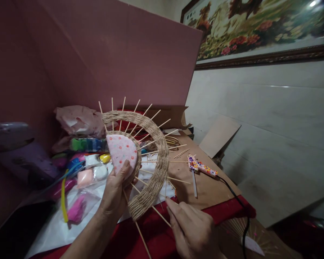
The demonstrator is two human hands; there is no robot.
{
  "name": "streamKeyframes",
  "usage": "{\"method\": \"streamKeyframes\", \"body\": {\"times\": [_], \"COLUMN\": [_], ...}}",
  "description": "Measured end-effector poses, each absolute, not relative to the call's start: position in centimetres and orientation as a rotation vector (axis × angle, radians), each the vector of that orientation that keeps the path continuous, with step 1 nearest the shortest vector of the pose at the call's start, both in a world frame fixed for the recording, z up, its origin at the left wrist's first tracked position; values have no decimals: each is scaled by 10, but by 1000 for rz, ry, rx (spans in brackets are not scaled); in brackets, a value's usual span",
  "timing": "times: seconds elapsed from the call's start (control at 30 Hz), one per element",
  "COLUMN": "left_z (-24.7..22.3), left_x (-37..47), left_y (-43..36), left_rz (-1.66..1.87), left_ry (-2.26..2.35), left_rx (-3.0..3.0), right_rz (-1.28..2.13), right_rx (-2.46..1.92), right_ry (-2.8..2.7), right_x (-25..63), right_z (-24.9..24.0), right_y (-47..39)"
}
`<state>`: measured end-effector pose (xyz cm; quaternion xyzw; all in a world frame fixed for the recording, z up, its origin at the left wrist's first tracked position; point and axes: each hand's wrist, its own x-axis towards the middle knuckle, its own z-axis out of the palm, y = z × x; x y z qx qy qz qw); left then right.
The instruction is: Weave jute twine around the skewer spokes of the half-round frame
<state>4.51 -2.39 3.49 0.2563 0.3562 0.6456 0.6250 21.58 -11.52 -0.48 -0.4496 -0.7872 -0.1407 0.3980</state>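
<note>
My left hand (118,183) grips a half-round fan-like piece by its pink, flower-dotted cloth centre (124,154), thumb on the front. Thin wooden sticks (148,108) radiate from this centre. A broad arc of woven twine (162,154) runs across them, with a bare gap inside it and the stick tips poking out beyond. My right hand (191,226) is at the lower right of the arc, close to the lower sticks, its fingers drawn together. Whatever is between those fingers is too small or hidden to tell.
A flower-patterned glue gun (202,167) lies on the brown board (216,190), its black cord (233,192) trailing off the edge. Bagged coloured clay (85,178) sits at left. Another stick fan (252,244) is at lower right. A cardboard piece (220,135) leans against the wall.
</note>
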Motion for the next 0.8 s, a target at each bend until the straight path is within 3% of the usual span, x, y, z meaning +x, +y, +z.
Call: {"method": "streamKeyframes", "body": {"times": [0.17,0.47,0.8], "left_z": [37,35,36], "left_x": [46,43,43], "left_y": [-23,-20,-23], "left_rz": [1532,1514,1424], "left_ry": [862,791,731], "left_rx": [535,444,479], "right_rz": [-208,502,541], "right_rx": [-1090,-1116,-1052], "right_ry": [-1875,-1633,-1563], "right_x": [221,232,211], "right_z": [-10,-1,-21], "right_y": [-119,-129,-121]}}
